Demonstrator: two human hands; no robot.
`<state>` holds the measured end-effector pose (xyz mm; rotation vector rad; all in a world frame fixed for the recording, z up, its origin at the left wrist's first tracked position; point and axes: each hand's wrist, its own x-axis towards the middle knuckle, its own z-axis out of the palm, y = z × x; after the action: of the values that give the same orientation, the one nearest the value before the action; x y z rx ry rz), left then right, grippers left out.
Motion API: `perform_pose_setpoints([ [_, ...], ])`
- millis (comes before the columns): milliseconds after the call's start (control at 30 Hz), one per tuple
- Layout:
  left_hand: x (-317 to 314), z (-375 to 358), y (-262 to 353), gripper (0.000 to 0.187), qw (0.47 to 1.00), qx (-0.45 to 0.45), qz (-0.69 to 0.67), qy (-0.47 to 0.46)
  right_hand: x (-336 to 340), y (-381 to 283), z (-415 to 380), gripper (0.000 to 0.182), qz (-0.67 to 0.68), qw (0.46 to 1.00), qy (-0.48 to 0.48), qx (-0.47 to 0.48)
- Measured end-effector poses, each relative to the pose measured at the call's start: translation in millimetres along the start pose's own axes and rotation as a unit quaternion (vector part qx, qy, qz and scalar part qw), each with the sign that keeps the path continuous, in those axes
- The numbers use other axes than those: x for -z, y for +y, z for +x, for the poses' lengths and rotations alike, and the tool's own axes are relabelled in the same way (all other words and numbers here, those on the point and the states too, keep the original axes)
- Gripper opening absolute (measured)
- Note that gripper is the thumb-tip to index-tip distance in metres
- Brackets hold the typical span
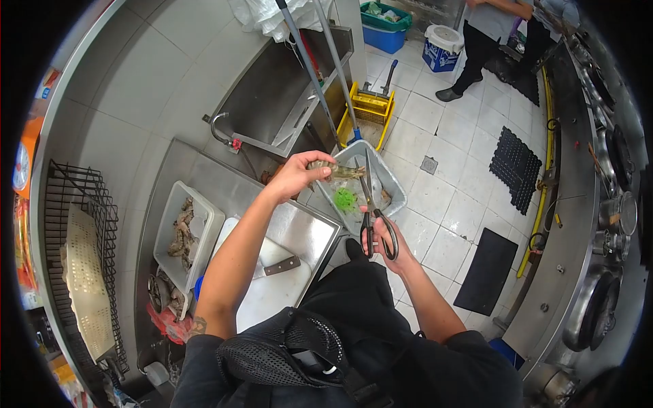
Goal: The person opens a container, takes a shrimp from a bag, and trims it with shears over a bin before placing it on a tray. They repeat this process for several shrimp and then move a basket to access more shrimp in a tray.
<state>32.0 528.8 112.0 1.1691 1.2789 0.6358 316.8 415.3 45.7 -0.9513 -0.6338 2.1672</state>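
My left hand (299, 177) is closed on a raw shrimp (340, 171), held out level above a grey bin (396, 187). Black-handled scissors (373, 217) are in my right hand (394, 248), their blades pointing away from me and close to the shrimp's far end. Whether the blades touch it I cannot tell. Inside the bin lie a bright green item (345, 199) and scraps. To the left, a white tub (216, 234) holds several shrimp (180, 238). A knife (280, 266) rests on a white cutting board (272, 289).
Beyond the steel counter (299, 224) is a sink (258, 102) with a tap (219, 129). Mop handles (333, 54) lean by a yellow mop bucket (374, 105). Two people (476, 41) stand at the back right. Black mats (486, 270) lie on the floor.
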Motion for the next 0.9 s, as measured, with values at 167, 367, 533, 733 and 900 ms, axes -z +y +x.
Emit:
perform_pose_setpoints([
  [167, -8.7, 3.1, -0.4, 0.029, 0.999, -0.017, 0.036, -0.027, -0.9, -1.5, 2.6, 0.041, -0.026, 0.999, 0.039, 0.004],
  [367, -6.9, -4.1, -19.1, 0.026, 1.000, -0.017, -0.018, -0.002, 7.3, 18.1, 8.0, 0.037, -0.071, 0.992, 0.105, -0.003],
  [533, -5.6, -15.7, -50.0, 0.020, 0.924, 0.071, -0.343, 0.154, 20.7, 53.5, 17.8, 0.071, -0.258, 0.927, 0.120, 0.243],
  [733, -7.2, -17.4, -46.4, 0.024, 0.819, 0.091, -0.511, 0.247, 0.9, 28.7, -0.2, 0.082, -0.585, 0.690, 0.116, 0.411],
  [900, -14.5, -19.4, -41.7, 0.028, 0.820, 0.098, -0.507, 0.247, -6.5, 26.1, 9.9, 0.079, -0.605, 0.656, 0.134, 0.431],
])
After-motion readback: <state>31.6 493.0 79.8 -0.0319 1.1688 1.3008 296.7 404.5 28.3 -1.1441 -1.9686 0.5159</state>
